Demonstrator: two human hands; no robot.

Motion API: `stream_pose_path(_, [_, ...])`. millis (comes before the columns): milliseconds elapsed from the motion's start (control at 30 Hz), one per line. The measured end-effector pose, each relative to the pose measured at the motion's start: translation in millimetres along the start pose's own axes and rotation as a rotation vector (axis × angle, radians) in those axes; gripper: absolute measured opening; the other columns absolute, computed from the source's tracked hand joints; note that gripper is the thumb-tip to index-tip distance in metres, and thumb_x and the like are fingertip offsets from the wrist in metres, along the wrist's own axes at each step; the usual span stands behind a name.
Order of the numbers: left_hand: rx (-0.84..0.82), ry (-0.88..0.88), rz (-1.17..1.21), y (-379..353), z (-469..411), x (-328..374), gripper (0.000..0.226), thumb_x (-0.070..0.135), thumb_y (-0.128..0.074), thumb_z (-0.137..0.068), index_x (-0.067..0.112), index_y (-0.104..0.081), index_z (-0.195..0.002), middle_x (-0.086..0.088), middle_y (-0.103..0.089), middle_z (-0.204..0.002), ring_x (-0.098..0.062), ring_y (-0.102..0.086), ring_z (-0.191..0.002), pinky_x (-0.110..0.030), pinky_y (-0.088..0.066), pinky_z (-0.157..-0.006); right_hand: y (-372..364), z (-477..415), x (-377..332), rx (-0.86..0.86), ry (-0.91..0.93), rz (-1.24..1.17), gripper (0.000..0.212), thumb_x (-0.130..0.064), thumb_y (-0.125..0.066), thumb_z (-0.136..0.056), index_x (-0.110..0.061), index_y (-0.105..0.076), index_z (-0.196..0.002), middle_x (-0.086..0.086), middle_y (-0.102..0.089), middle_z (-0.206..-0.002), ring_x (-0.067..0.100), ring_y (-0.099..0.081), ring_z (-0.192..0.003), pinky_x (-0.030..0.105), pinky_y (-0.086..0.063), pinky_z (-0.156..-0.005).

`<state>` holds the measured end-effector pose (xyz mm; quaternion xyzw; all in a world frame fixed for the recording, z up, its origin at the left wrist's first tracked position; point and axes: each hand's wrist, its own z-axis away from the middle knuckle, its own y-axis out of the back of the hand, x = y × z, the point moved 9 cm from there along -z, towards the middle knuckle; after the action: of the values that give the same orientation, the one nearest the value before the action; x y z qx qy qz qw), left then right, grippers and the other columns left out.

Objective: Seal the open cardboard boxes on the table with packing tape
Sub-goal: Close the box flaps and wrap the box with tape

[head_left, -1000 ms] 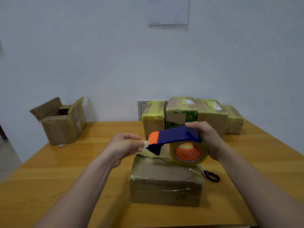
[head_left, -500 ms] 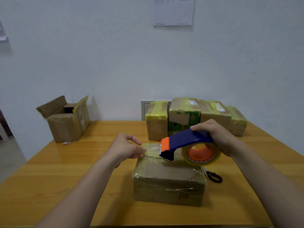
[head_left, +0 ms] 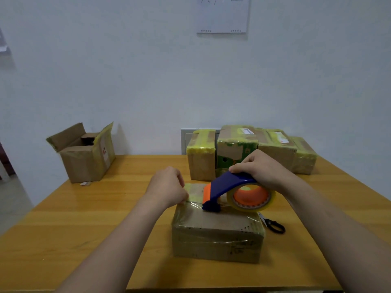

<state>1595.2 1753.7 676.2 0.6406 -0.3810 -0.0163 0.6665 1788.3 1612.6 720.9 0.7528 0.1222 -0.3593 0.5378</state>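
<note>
A closed cardboard box (head_left: 215, 240) wrapped in clear tape lies on the wooden table (head_left: 84, 229) in front of me. My right hand (head_left: 260, 168) grips a blue and orange tape dispenser (head_left: 230, 188) holding a yellowish tape roll (head_left: 251, 197); its nose rests on the box top. My left hand (head_left: 167, 186) pinches the free tape end against the box's far left top edge. An open cardboard box (head_left: 84, 153) stands at the table's far left.
Several boxes sealed with yellow tape (head_left: 249, 153) line the wall behind the dispenser. Black-handled scissors (head_left: 274, 225) lie just right of the near box. A small paper scrap (head_left: 85, 183) lies by the open box. A sheet of paper (head_left: 222, 14) hangs on the wall.
Both hands lowered from above the box. The dispenser came down and right onto the box top, and my left hand brought the tape end down onto the box's left edge.
</note>
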Motion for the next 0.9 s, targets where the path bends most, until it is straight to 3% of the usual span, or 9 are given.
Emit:
stream_pose_path(100, [0.010,-0.026,-0.115,2,0,7,0.023,0.020,-0.086,-0.076,0.023,-0.070,-0.092,0.006,-0.065,-0.087,-0.015,-0.062,-0.084,-0.026,-0.051,-0.058,-1,-1,-1,-0.014,-0.006,0.014,0.043,-0.042,-0.069,-0.092,-0.001,-0.077,-0.078,0.019,-0.068,-0.070,0.015,-0.055,-0.059,0.029,-0.046,-0.064])
stream_pose_path(300, [0.035,-0.035,-0.398,3,0,20,0.027,0.024,-0.077,-0.085,0.025,-0.069,-0.111,0.002,-0.066,-0.102,-0.022,-0.061,-0.092,-0.033,-0.049,-0.067,-4,-3,0,-0.023,-0.022,0.008,0.046,-0.041,-0.070,-0.092,0.002,-0.076,-0.079,0.008,-0.061,-0.060,0.013,-0.052,-0.055,0.027,-0.044,-0.062])
stream_pose_path(367, [0.043,-0.022,-0.489,7,-1,19,0.042,0.036,-0.080,-0.083,0.028,-0.066,-0.122,0.002,-0.066,-0.113,-0.023,-0.063,-0.101,-0.033,-0.048,-0.070,-4,-4,2,-0.027,-0.032,0.004,0.047,-0.042,-0.070,-0.091,0.003,-0.075,-0.079,0.007,-0.060,-0.059,0.015,-0.052,-0.056,0.028,-0.044,-0.063])
stream_pose_path(467, [0.010,-0.023,-0.499,14,-2,8,0.072,0.057,-0.086,-0.075,0.034,-0.059,-0.137,0.003,-0.057,-0.141,-0.025,-0.059,-0.124,-0.038,-0.054,-0.087,-6,-5,3,-0.033,-0.043,-0.008,0.050,-0.041,-0.071,-0.090,0.007,-0.073,-0.080,0.010,-0.057,-0.060,0.019,-0.050,-0.058,0.031,-0.043,-0.064])
stream_pose_path(567, [-0.078,-0.234,-0.312,-1,10,15,0.076,0.040,-0.079,-0.088,0.040,-0.043,-0.154,0.008,-0.030,-0.167,-0.021,-0.036,-0.150,-0.042,-0.043,-0.114,-6,-6,2,-0.034,-0.053,-0.030,0.052,-0.040,-0.071,-0.090,0.011,-0.070,-0.079,0.012,-0.053,-0.060,0.021,-0.047,-0.058,0.030,-0.041,-0.063])
stream_pose_path(633, [-0.245,-0.352,-0.165,-27,27,20,0.088,0.048,-0.072,-0.091,0.040,-0.022,-0.163,0.012,-0.005,-0.173,-0.016,-0.006,-0.160,-0.044,-0.026,-0.125,-8,-6,1,-0.033,-0.067,-0.042,0.051,-0.039,-0.072,-0.089,0.011,-0.068,-0.077,0.010,-0.052,-0.059,0.019,-0.047,-0.057,0.029,-0.041,-0.063])
stream_pose_path(700, [-0.403,-0.391,-0.148,-53,41,15,0.109,0.078,-0.063,-0.083,0.038,-0.003,-0.165,0.013,0.011,-0.172,-0.011,0.014,-0.158,-0.046,-0.014,-0.129,-9,-6,1,-0.031,-0.082,-0.047,0.050,-0.039,-0.071,-0.089,0.008,-0.068,-0.072,0.009,-0.053,-0.059,0.018,-0.048,-0.057,0.031,-0.042,-0.064])
stream_pose_path(767, [-0.411,-0.420,-0.268,-64,43,7,0.131,0.098,-0.052,-0.067,0.035,0.010,-0.164,0.012,0.020,-0.170,-0.011,0.023,-0.155,-0.046,-0.005,-0.129,-11,-5,0,-0.023,-0.089,-0.054,0.044,-0.037,-0.068,-0.090,-0.001,-0.064,-0.065,0.009,-0.053,-0.061,0.019,-0.049,-0.060,0.033,-0.042,-0.067])
stream_pose_path(900, [-0.364,-0.459,-0.380,-60,34,1,0.144,0.100,-0.057,-0.058,0.032,0.013,-0.164,0.013,0.021,-0.169,-0.012,0.026,-0.154,-0.043,0.001,-0.128,-14,-3,-11,0.001,-0.065,-0.106,0.046,-0.019,-0.054,-0.095,-0.024,-0.040,-0.051,0.006,-0.039,-0.064,0.020,-0.036,-0.064,0.040,-0.032,-0.069])
